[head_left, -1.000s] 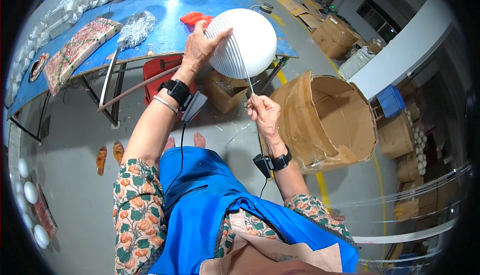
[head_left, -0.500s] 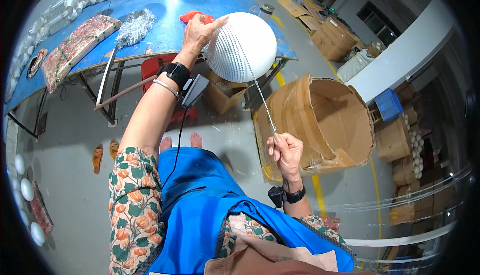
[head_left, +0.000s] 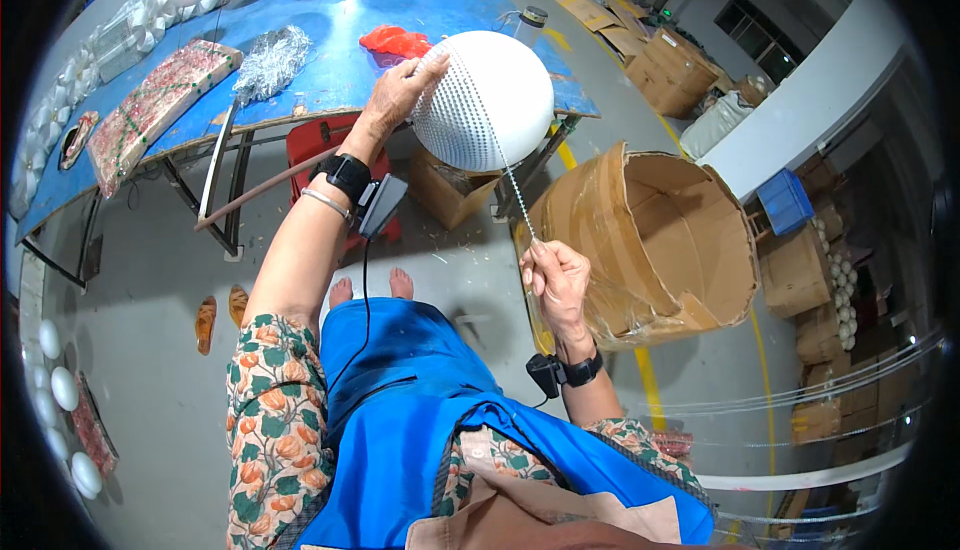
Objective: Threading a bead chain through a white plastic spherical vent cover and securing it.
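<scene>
A large white ball (head_left: 520, 100) is held out in front of me at the table's near edge. Rows of small shiny beads cover its left part, while its right part is plain white. My left hand (head_left: 398, 100) grips the ball from the left, fingers pressed to the beaded side. From the ball a bead strand (head_left: 520, 197) runs taut down to my right hand (head_left: 560, 280), whose fingers are pinched closed on it. Most of the fingertips of the right hand are curled out of sight.
A blue table (head_left: 330, 25) carries a red plastic bag (head_left: 395, 42), a heap of silvery strands (head_left: 272, 62), a wrapped slab (head_left: 160, 110) and a lidded jar (head_left: 531, 25). An open cardboard box (head_left: 600, 240) stands close to my right hand. Under the table is a red stool (head_left: 310, 140).
My right hand has moved up and slightly left, so the strand between it and the ball is shorter. My left hand has shifted a little down the ball's left side.
</scene>
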Tool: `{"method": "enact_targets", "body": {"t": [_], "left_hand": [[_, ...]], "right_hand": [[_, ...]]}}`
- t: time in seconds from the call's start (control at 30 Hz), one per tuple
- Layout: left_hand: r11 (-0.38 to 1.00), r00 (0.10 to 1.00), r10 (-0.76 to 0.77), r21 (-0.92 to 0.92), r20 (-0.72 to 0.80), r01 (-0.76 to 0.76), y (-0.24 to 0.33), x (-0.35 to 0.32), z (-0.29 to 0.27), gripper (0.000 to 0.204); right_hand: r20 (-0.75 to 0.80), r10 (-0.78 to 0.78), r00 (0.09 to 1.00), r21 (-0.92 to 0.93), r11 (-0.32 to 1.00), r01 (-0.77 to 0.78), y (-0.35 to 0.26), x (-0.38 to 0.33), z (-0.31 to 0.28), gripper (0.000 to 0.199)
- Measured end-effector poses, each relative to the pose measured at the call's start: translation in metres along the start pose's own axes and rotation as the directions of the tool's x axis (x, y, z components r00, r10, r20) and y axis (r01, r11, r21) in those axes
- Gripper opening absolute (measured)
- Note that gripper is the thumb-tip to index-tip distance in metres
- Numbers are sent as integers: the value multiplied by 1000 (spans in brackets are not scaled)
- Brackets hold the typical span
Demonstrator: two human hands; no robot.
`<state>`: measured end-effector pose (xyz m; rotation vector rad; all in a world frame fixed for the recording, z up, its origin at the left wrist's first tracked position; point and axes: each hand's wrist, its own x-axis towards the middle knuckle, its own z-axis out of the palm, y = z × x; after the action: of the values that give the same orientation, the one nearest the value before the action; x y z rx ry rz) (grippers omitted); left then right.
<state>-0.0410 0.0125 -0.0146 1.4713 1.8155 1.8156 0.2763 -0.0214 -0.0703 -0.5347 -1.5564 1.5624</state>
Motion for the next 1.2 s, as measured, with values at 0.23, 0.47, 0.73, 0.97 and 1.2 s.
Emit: {"method": "enact_targets", "body": {"t": [0.23, 0.47, 0.73, 0.97, 1.2], "left_hand": [[981, 986, -156, 108, -49, 161, -2, 9, 2, 61], [989, 963, -82, 96, -255, 110, 16, 5, 5, 53], [983, 995, -42, 176, -93, 58, 11, -5, 5, 65], [969, 991, 14, 248, -133, 20, 1, 3, 7, 59], [980, 995, -85, 178, -53, 93, 28, -1, 3, 56]], "right_hand": [[-2, 7, 1000, 15, 1000, -7, -3, 13, 14, 26], [15, -7, 1000, -12, 1000, 7, -6, 23, 20, 26], [0, 30, 1000, -20, 999, -30, 2, 33, 17, 27], [-12, -22, 1000, -14, 1000, 22, 10, 45, 26, 25], [-47, -33, 998, 2, 999, 33, 14, 57, 31, 26]]}}
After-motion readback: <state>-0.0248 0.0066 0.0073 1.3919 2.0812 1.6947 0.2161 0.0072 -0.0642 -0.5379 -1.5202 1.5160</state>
